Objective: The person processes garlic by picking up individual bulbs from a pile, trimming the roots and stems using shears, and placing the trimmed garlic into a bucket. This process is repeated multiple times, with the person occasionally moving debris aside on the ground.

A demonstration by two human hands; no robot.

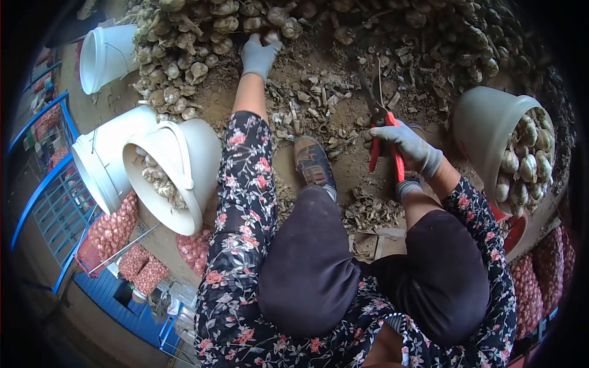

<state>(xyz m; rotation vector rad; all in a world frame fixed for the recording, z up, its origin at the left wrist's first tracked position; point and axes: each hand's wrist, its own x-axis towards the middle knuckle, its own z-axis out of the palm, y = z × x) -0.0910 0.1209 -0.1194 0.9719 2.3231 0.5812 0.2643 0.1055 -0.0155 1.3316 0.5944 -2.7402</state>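
Note:
My left hand point(261, 56), in a grey-white glove, reaches to the edge of a heap of dried garlic point(184, 49). Its thumb and fingers close around a garlic bulb point(270, 37); the fingertips are partly hidden among the heap. My right hand point(410, 145), gloved too, grips red-handled pruning shears point(392, 120) above the ground near my right foot. The blades point away from me and stand apart. Trimmed stalks and dry skins point(313, 101) litter the soil between the hands.
A tilted white bucket point(205, 150) with garlic in it lies at left, beside stacked white buckets point(98, 159) and another bucket point(110, 58). On the right, a tipped bucket point(485, 126) is full of bulbs. Red mesh sacks point(147, 270) of garlic stand behind. My shoe point(314, 162) is between my hands.

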